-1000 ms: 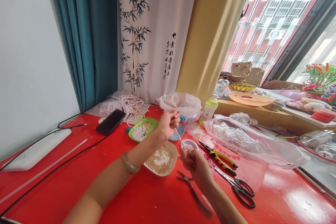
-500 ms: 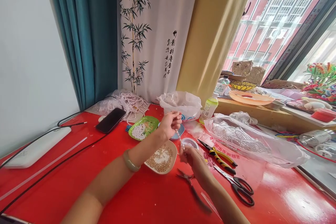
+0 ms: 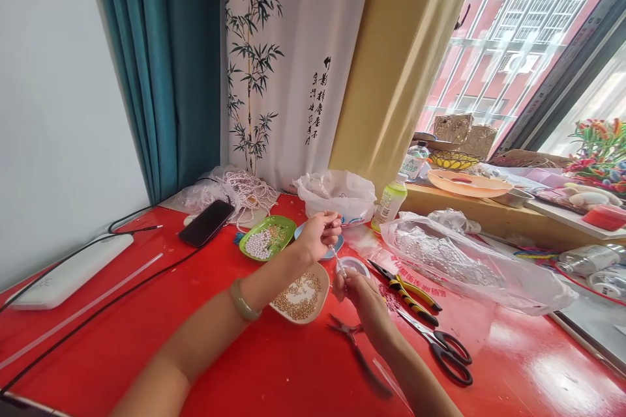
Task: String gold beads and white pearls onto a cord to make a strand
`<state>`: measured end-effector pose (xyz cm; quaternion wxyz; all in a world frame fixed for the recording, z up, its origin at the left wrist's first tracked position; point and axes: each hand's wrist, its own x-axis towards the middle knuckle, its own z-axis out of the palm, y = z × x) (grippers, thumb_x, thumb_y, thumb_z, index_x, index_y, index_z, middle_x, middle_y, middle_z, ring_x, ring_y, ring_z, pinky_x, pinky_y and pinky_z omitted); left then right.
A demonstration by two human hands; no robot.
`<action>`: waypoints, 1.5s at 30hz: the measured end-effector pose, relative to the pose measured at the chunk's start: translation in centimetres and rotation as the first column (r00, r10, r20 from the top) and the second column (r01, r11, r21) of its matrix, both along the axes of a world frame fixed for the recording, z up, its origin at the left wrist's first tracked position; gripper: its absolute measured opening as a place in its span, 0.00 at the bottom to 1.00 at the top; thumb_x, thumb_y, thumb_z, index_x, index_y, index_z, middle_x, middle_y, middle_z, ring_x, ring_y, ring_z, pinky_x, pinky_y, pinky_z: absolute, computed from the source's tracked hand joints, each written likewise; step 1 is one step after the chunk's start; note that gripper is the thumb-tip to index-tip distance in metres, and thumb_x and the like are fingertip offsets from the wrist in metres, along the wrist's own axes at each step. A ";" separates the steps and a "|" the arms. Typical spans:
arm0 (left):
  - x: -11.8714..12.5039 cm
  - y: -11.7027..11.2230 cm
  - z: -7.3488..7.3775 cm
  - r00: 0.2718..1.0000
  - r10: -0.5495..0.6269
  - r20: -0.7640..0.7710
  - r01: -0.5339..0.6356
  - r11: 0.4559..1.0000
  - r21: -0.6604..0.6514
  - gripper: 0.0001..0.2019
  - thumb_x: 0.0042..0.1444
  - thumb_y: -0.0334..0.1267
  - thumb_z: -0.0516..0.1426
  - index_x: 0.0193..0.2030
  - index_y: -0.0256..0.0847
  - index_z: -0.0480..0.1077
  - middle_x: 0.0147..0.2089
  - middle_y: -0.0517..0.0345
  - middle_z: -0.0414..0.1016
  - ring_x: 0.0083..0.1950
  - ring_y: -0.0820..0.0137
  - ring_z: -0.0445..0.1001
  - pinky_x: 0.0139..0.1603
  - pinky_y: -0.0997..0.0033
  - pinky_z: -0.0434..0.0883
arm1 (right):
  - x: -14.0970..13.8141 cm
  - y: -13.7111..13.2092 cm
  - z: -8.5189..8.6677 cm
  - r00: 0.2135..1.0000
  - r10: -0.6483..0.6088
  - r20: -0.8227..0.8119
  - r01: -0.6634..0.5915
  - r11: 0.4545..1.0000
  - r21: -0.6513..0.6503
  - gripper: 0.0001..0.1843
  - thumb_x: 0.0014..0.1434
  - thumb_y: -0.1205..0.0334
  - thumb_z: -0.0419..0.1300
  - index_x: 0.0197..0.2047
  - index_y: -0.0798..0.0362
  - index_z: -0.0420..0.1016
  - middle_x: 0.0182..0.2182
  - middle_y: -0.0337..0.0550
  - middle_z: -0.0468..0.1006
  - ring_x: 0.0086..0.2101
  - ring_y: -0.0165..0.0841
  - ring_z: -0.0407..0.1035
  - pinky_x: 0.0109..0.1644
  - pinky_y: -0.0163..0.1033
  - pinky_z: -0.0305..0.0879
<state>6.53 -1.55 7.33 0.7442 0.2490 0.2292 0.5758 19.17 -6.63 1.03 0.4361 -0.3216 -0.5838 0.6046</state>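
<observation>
Strand of small, pale beads runs between your bare left hand and bare right hand, both closed in a pinch on it, above the glossy red tabletop.

Left forearm: bare but for one bangle, smooth, rounded, muted grey-green with a soft sheen, worn between wrist and elbow. Right forearm and both hands: bare.
</observation>
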 end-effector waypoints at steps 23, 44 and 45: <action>0.6 0.4 -1.2 0.999 -0.045 -0.029 0.046 0.998 0.041 0.12 0.56 0.25 0.45 0.23 0.35 0.55 0.17 0.67 0.52 0.12 0.86 0.44 0.11 0.86 0.41 | 0.4 0.5 -0.2 0.998 -0.069 -0.008 0.068 0.994 -0.086 0.10 0.47 0.61 0.47 0.17 0.53 0.57 0.14 0.29 0.44 0.18 0.25 0.35 0.21 0.35 0.34; 1.1 0.2 -1.6 0.993 -0.112 -0.046 0.114 0.992 0.060 0.10 0.52 0.24 0.49 0.22 0.36 0.56 0.18 0.69 0.48 0.12 0.85 0.43 0.11 0.85 0.40 | 0.4 0.1 0.6 0.992 -0.127 0.025 0.129 0.989 -0.073 0.13 0.48 0.61 0.50 0.15 0.53 0.55 0.13 0.29 0.45 0.17 0.24 0.37 0.20 0.34 0.34; 1.2 0.2 -1.7 0.992 -0.115 -0.050 0.118 0.991 0.060 0.10 0.52 0.24 0.50 0.22 0.36 0.56 0.18 0.69 0.49 0.12 0.85 0.43 0.11 0.84 0.40 | 0.4 0.1 0.5 0.992 -0.119 0.028 0.121 0.990 -0.077 0.12 0.47 0.62 0.50 0.16 0.53 0.56 0.12 0.29 0.47 0.17 0.24 0.39 0.20 0.34 0.36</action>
